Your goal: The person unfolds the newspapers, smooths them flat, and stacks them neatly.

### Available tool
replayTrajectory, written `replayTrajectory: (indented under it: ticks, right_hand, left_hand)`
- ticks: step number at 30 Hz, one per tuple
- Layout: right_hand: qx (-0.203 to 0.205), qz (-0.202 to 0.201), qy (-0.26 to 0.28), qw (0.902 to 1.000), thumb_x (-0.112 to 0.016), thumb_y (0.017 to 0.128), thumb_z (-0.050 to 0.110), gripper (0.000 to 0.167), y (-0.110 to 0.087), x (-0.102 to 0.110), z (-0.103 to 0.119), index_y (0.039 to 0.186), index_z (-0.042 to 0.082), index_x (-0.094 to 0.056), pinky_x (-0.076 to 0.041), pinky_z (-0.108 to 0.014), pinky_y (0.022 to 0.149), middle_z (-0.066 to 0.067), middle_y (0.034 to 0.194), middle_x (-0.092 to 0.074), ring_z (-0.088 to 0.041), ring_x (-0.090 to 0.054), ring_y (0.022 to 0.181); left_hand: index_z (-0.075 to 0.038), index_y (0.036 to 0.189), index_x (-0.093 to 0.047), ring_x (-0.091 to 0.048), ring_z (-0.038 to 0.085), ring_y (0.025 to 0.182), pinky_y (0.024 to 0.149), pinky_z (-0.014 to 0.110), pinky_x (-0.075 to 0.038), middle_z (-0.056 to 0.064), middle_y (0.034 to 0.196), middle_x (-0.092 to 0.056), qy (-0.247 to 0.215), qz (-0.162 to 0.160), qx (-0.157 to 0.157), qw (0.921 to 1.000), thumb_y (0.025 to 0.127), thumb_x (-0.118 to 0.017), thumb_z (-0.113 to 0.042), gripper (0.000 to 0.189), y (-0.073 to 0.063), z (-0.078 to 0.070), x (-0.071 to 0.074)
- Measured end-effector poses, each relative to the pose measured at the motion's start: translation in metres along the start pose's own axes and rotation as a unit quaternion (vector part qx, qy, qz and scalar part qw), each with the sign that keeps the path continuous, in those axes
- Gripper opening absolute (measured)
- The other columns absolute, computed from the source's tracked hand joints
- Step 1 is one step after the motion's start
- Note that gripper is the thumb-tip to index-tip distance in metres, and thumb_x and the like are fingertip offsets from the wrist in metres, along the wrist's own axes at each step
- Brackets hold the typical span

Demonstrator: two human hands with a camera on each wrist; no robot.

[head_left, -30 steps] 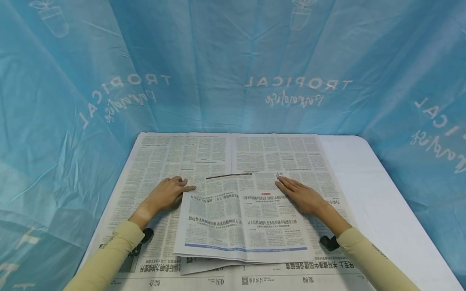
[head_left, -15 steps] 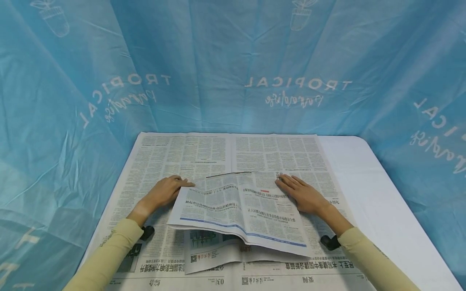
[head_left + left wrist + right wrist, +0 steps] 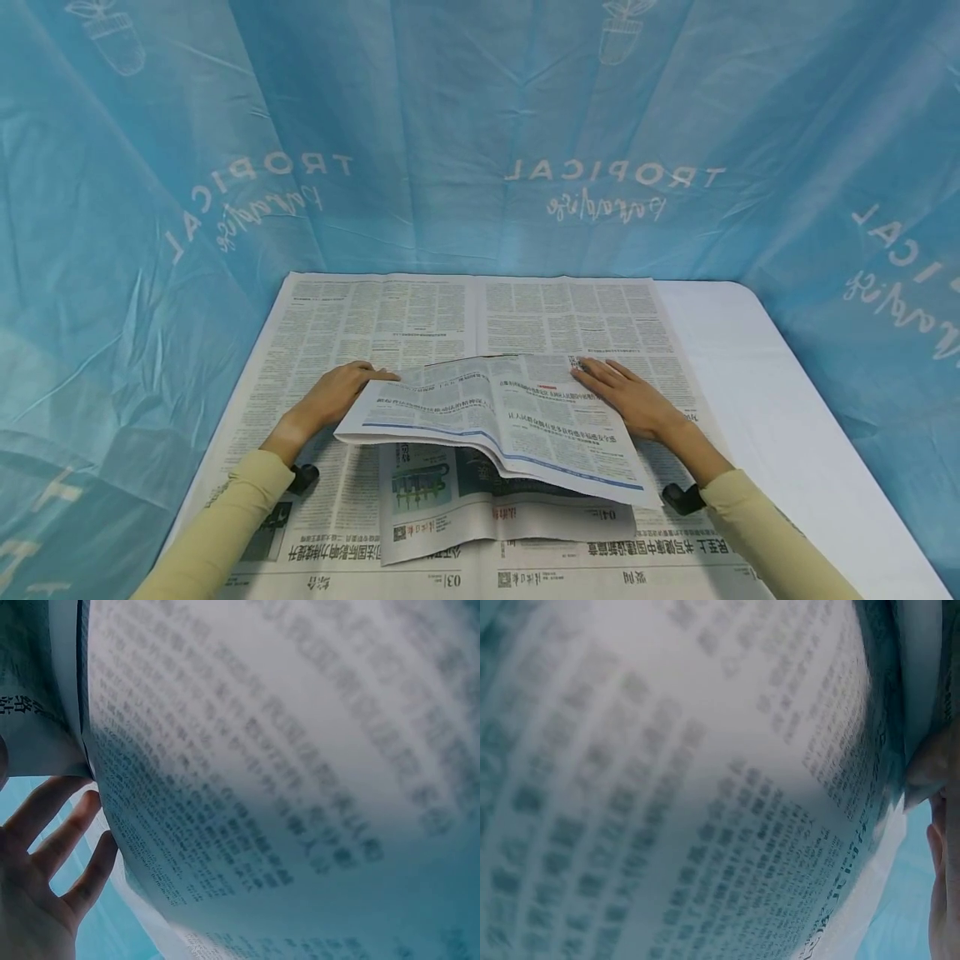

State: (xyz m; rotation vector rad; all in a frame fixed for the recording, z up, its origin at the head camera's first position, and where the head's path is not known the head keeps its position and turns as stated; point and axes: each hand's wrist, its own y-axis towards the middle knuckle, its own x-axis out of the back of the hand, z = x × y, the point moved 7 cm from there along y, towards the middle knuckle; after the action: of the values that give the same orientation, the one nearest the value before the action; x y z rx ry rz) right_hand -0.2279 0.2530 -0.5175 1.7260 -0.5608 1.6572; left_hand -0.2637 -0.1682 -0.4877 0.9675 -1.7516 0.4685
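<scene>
A folded newspaper (image 3: 435, 412) lies in the middle of the head view, its upper leaves lifted and bowed at the near side. Beneath them shows a lower page (image 3: 420, 533) with a green picture. At the far left corner my left hand (image 3: 341, 396) pinches the newspaper's edge; in the left wrist view several fingers (image 3: 56, 844) spread behind the sheet. My right hand (image 3: 626, 400) holds the far right corner, fingers stretched over the paper and thumb hidden from above. The right wrist view has fingertips (image 3: 930, 769) right at the sheet's edge.
Spread newspaper sheets (image 3: 360, 325) cover most of the white table (image 3: 720, 333), which shows bare along the right. A blue curtain (image 3: 480, 150) with printed lettering hangs behind and at both sides. Black wrist devices (image 3: 681, 498) sit beneath the forearms.
The near edge of the folded newspaper has risen off the stack and bowed upward, uncovering the lower page with its green picture. Both hands have stayed at the far corners with only slight shifts.
</scene>
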Motion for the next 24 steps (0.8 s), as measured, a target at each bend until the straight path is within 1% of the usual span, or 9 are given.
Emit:
replayTrajectory:
  ticks: [6, 11, 12, 14, 16, 18, 21, 22, 24]
  right_hand:
    - [0.017, -0.028, -0.002, 0.9995, -0.052, 0.097, 0.052, 0.072, -0.0011, 0.002, 0.0001, 0.149, 0.004, -0.038, -0.029, -0.054, 0.111, -0.02, 0.151, -0.04, -0.038, -0.041, 0.137]
    - [0.049, -0.06, -0.024, 0.9967, -0.028, 0.102, 0.056, 0.071, -0.0022, 0.002, 0.0027, 0.145, 0.0, -0.043, -0.034, -0.054, 0.108, -0.02, 0.146, -0.047, -0.037, -0.048, 0.132]
    - [0.053, -0.063, -0.026, 0.9963, -0.022, 0.104, 0.052, 0.069, -0.0025, 0.0021, 0.0031, 0.144, 0.0, -0.044, -0.034, -0.054, 0.107, -0.02, 0.145, -0.048, -0.037, -0.048, 0.131]
    - [0.056, -0.067, -0.023, 0.9959, -0.019, 0.105, 0.046, 0.065, -0.0029, 0.0032, 0.0034, 0.143, 0.0, -0.045, -0.034, -0.055, 0.107, -0.02, 0.144, -0.049, -0.038, -0.049, 0.131]
    - [0.056, -0.066, -0.022, 0.996, -0.032, 0.107, 0.03, 0.049, -0.0032, 0.0047, 0.0035, 0.143, -0.001, -0.045, -0.033, -0.055, 0.108, -0.02, 0.144, -0.049, -0.038, -0.048, 0.131]
    - [0.054, -0.062, -0.022, 0.9964, -0.048, 0.102, 0.011, 0.043, -0.0034, 0.0061, 0.0036, 0.143, -0.001, -0.044, -0.033, -0.056, 0.108, -0.019, 0.145, -0.049, -0.039, -0.048, 0.131]
    - [0.049, -0.053, -0.018, 0.9972, -0.07, 0.085, 0.005, 0.064, -0.0042, 0.0074, 0.0036, 0.144, 0.0, -0.044, -0.032, -0.055, 0.108, -0.018, 0.145, -0.049, -0.038, -0.047, 0.132]
    - [0.048, -0.05, -0.016, 0.9975, -0.072, 0.086, 0.012, 0.066, -0.0046, 0.0073, 0.0035, 0.144, 0.0, -0.044, -0.032, -0.055, 0.108, -0.018, 0.145, -0.049, -0.038, -0.047, 0.132]
    - [0.046, -0.046, -0.005, 0.9979, -0.063, 0.095, 0.021, 0.057, -0.0058, 0.0073, 0.0041, 0.144, 0.001, -0.044, -0.031, -0.055, 0.109, -0.018, 0.145, -0.049, -0.039, -0.045, 0.133]
  left_hand:
    - [-0.024, 0.126, -0.067, -0.062, 0.023, 0.1, 0.086, 0.05, -0.05, -0.003, 0.112, -0.068, -0.013, -0.001, 0.011, 0.9998, 0.098, -0.056, -0.038, 0.034, -0.0004, 0.0026, -0.0017]
    - [-0.026, 0.128, -0.066, -0.062, 0.022, 0.101, 0.087, 0.049, -0.05, -0.004, 0.113, -0.067, -0.014, 0.006, 0.02, 0.9997, 0.099, -0.054, -0.042, 0.035, -0.0012, 0.0027, -0.003]
    - [-0.024, 0.127, -0.066, -0.062, 0.022, 0.1, 0.085, 0.049, -0.05, -0.003, 0.112, -0.067, -0.011, 0.004, 0.013, 0.9998, 0.098, -0.055, -0.041, 0.035, -0.0013, 0.0021, -0.0025]
    - [-0.022, 0.126, -0.067, -0.062, 0.022, 0.096, 0.082, 0.048, -0.051, -0.001, 0.11, -0.068, -0.009, 0.001, 0.003, 1.0, 0.097, -0.058, -0.038, 0.035, -0.0018, 0.0006, -0.0012]
    - [-0.02, 0.125, -0.068, -0.062, 0.024, 0.096, 0.081, 0.048, -0.051, 0.002, 0.112, -0.068, -0.013, -0.002, -0.003, 0.9999, 0.095, -0.061, -0.036, 0.034, -0.0025, -0.0003, 0.0006]
    - [-0.018, 0.124, -0.068, -0.063, 0.026, 0.099, 0.082, 0.049, -0.051, 0.006, 0.114, -0.068, -0.013, -0.005, -0.009, 0.9999, 0.094, -0.063, -0.033, 0.034, -0.0034, -0.001, 0.0021]
    - [-0.016, 0.125, -0.068, -0.063, 0.031, 0.106, 0.085, 0.051, -0.051, 0.011, 0.12, -0.066, -0.018, -0.002, -0.01, 0.9998, 0.095, -0.063, -0.03, 0.033, -0.0042, -0.0013, 0.003]
    - [-0.016, 0.125, -0.068, -0.063, 0.032, 0.108, 0.085, 0.051, -0.051, 0.012, 0.121, -0.066, -0.016, -0.002, -0.013, 0.9998, 0.095, -0.063, -0.029, 0.033, -0.0045, -0.0013, 0.003]
    - [-0.017, 0.125, -0.068, -0.063, 0.032, 0.109, 0.086, 0.051, -0.051, 0.012, 0.121, -0.066, -0.013, -0.001, -0.015, 0.9998, 0.095, -0.063, -0.028, 0.032, -0.0048, -0.0008, 0.0027]
